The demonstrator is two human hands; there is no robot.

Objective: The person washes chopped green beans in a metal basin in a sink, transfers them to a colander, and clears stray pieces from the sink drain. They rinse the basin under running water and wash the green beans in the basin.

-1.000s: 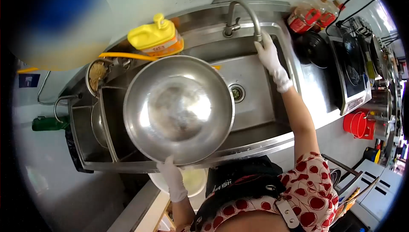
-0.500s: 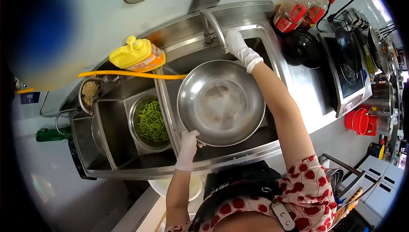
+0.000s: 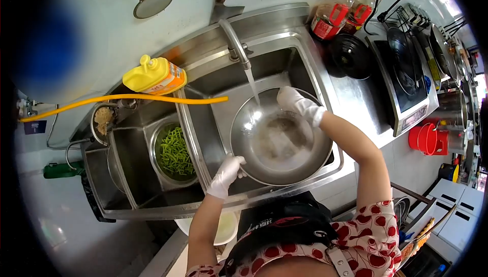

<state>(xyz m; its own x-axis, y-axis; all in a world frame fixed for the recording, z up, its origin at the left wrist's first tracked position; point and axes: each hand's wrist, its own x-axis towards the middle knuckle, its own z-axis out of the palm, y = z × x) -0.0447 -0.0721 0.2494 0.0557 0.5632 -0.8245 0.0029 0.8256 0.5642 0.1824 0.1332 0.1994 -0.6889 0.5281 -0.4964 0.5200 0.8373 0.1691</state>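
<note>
A sink lined the white wall; water fell into the shiny bowl, left fingers and right fingers closed on it.

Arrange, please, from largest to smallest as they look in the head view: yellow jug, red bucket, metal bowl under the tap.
1. Metal bowl
2. Yellow jug
3. Red bucket, which stands farther away

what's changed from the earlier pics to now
The steel bowl moved down and right, beneath the faucet; water now runs into it. The right hand left the faucet for the bowl's rim. The left hand still holds the rim; the yellow jug stayed put.
</note>
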